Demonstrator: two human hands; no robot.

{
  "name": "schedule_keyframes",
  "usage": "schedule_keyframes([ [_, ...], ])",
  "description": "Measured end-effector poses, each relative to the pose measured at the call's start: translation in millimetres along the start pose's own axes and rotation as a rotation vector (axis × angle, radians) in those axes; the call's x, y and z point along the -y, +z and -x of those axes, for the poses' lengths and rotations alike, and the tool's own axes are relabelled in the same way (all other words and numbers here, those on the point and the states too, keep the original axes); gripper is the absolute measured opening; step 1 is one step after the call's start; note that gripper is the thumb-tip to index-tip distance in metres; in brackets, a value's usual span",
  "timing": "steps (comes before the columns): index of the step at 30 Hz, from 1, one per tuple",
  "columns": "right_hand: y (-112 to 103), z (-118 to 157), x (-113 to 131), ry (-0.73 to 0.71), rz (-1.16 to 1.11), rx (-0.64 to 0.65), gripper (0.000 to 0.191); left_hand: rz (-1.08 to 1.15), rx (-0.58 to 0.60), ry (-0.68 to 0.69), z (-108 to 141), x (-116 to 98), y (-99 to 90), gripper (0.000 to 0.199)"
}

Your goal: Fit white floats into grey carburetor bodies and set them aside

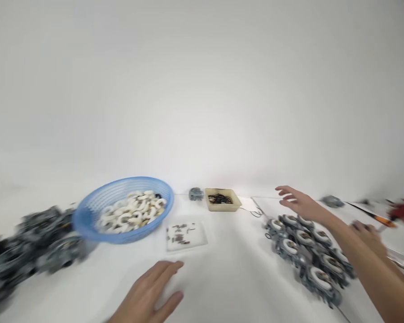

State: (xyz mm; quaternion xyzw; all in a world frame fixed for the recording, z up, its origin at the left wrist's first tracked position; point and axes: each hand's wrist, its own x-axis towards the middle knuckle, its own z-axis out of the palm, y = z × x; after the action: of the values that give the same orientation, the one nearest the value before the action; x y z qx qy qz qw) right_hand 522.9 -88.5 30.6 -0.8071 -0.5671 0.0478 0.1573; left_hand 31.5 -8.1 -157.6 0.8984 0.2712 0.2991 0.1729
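Observation:
My left hand (151, 291) is low in the view with thumb and fingers apart, holding nothing. Beyond its fingertips lies a small white tray (197, 235) with several tiny brown pieces (180, 237) on it. My right hand (299, 205) hovers at the right, fingers stretched out, with nothing in it. Below and beside it stand several grey metal housings (305, 258) with white rings (321, 278) set in them, grouped close together. To the left, a blue plastic basket (84, 217) contains many loose white C-shaped rings (131, 213).
Dark grey housings (42, 242) lie heaped at the far left, blurred. A cream box (235, 202) of thin black rings stands near the wall, beside one grey part (195, 194). At the right are another person's hands (370, 237) and an orange-and-black tool (384, 220).

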Motion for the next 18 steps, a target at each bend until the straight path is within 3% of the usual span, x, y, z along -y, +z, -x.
schedule_keyframes([
  [2,43,27,63,-0.216,-0.052,0.042,0.037,0.069,0.072,0.038,-6,-16,-9.3,0.054],
  [5,123,73,149,-0.657,-0.027,0.02,0.035,0.07,0.058,0.034,-10,-25,-16.7,0.054],
  [6,147,83,170,-0.805,0.003,-0.026,0.032,0.064,0.044,0.033,-10,-25,-17.8,0.054],
  [8,188,93,195,-0.913,-0.032,-0.114,0.032,0.053,0.024,0.044,-9,-25,-18.9,0.054],
  [11,225,91,199,-0.904,-0.16,-0.204,0.029,0.032,-0.001,0.073,-8,-27,-20.7,0.049],
  [14,241,87,184,-0.846,-0.255,-0.222,0.027,0.004,-0.041,0.095,-12,-35,-34.1,0.035],
  [16,242,89,176,-0.827,-0.31,-0.237,0.027,-0.038,-0.1,0.062,-18,-35,-60.7,0.022],
  [18,238,91,173,-0.832,-0.355,-0.26,0.026,-0.113,-0.243,-0.083,-23,-24,-105.8,0.025],
])
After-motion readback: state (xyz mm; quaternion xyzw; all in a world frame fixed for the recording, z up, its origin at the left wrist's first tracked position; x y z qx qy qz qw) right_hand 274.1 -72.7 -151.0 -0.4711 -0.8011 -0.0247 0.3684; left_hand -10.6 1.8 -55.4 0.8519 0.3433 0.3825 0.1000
